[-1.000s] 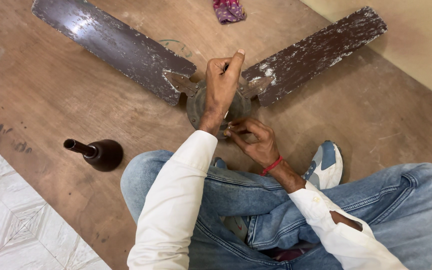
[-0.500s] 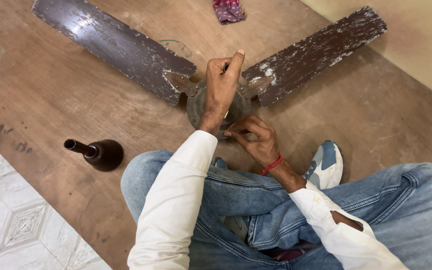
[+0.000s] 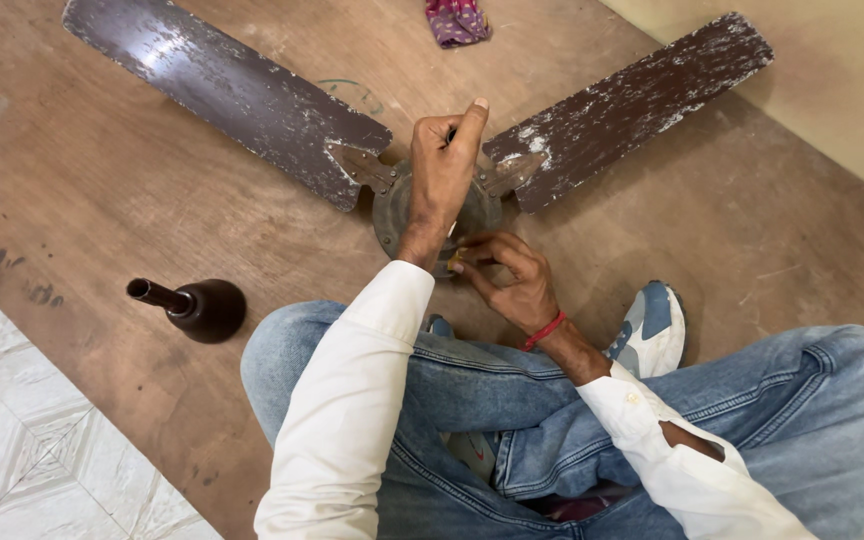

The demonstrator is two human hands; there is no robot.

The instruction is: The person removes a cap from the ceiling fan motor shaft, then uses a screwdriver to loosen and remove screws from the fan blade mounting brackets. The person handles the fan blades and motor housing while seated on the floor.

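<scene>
The fan hub (image 3: 392, 205) lies on a brown wooden floor (image 3: 102, 180), two worn blades (image 3: 242, 95) spreading from it. Over the hub, the left hand (image 3: 442, 170) is fisted around a tool; the right hand (image 3: 507, 275) pinches its near rim. Left of the hub stands a dark cup (image 3: 202, 308); white tiles (image 3: 22, 450) border the wood.

Ceiling fan (image 3: 392, 200) lies flat on the brown floor — round metal motor hub, two worn dark-brown blades with flaking paint spread left and right. Small brown part (image 3: 457, 260) sits at the hub's near edge — held by fingertips.
</scene>
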